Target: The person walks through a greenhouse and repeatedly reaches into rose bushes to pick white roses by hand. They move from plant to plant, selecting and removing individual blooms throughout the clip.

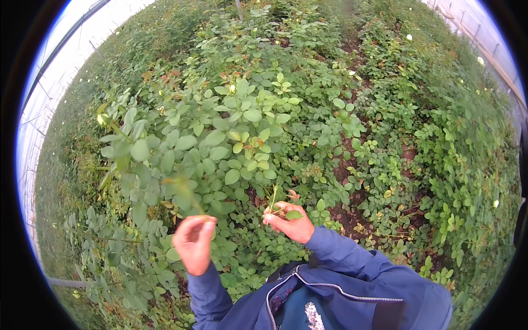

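My left hand (196, 243) is raised at the lower middle, thumb and forefinger pinched on the end of a thin plant shoot (190, 196), which is blurred and yellowish green. To its right, my right hand (288, 221) holds a small bunch of thin green stems (274, 198) between thumb and fingers; a green leaf (294, 215) and a reddish-brown leaf (293, 195) stick out of it. Leafy rose bushes (231, 156) stand right in front of both hands. A pale green rosebud (103, 119) on a tall stem rises to the upper left of my left hand.
Dense rose plants surround me on all sides. A strip of bare brown soil (344, 165) runs between rows to the right. Single white roses (409, 37) dot the foliage. A dark pipe (62, 43) and translucent greenhouse sheeting (93, 33) border the upper left.
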Available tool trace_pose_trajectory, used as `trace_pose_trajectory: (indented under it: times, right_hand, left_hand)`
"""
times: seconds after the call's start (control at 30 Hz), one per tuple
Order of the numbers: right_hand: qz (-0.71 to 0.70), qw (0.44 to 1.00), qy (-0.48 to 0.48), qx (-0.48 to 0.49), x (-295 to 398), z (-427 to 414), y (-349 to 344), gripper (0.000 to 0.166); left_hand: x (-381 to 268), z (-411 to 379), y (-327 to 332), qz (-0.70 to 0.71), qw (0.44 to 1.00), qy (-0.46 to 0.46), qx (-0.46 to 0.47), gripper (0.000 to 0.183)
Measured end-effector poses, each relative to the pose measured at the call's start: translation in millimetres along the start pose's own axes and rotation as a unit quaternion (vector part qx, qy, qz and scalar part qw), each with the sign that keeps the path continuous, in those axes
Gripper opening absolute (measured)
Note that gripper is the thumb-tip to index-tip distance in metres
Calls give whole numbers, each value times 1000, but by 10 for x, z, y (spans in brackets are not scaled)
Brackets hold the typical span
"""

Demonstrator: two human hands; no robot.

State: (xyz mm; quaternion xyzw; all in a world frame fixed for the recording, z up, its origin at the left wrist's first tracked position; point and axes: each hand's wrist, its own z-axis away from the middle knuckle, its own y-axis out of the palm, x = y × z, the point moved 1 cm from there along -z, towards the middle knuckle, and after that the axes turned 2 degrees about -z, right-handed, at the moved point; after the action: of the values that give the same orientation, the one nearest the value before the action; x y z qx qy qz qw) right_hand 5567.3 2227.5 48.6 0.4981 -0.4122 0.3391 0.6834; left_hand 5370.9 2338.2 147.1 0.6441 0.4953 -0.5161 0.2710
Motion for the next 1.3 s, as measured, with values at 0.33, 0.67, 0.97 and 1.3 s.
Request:
trace_pose_trajectory:
  times: [0.33, 0.67, 0.97, 1.3]
  right_hand:
    - [143, 986, 0, -83, -26, 344, -1032, 20]
    - [28, 942, -1, -335, -139, 1201, -3412, 16]
    - [175, 761, 103, -617, -141, 2897, -4986, 25]
    - [236, 571, 138, -774, 136, 3373, -5356, 30]
  left_hand:
    - [779, 532, 1643, -46, 951, -137, 272, 15]
    - [986, 336, 3225, 4, 894, -251, 370, 20]
    - [884, 220, 4831, 44, 850, -227, 473, 14]
    - [945, -271, 6080, 60, 784, -215, 579, 15]
